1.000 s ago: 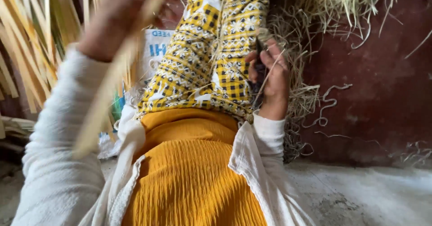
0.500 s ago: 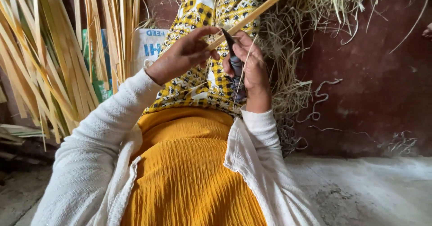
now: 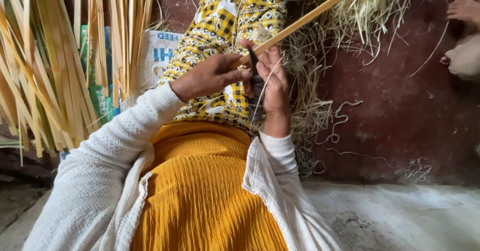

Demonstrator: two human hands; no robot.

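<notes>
Two hands: met over the lap, on one bamboo strip (image 3: 305, 18).
Left hand (image 3: 210, 76): fingers pinched narrow on the strip's near end.
Right hand (image 3: 272, 83): curled around a dark knife (image 3: 256, 78), blade against the strip.
Step, as judged: a firm pinch close to the blade and a shallow edge angle are called for, so that the shaving stays thin.
Strip: pale, flat, stiff, slanting up to the right.
Shavings (image 3: 310, 106): wiry, curled, heaped beside the patterned skirt (image 3: 225, 26).
Stacked strips (image 3: 45, 71): long, smooth, yellow-green, at left.
</notes>
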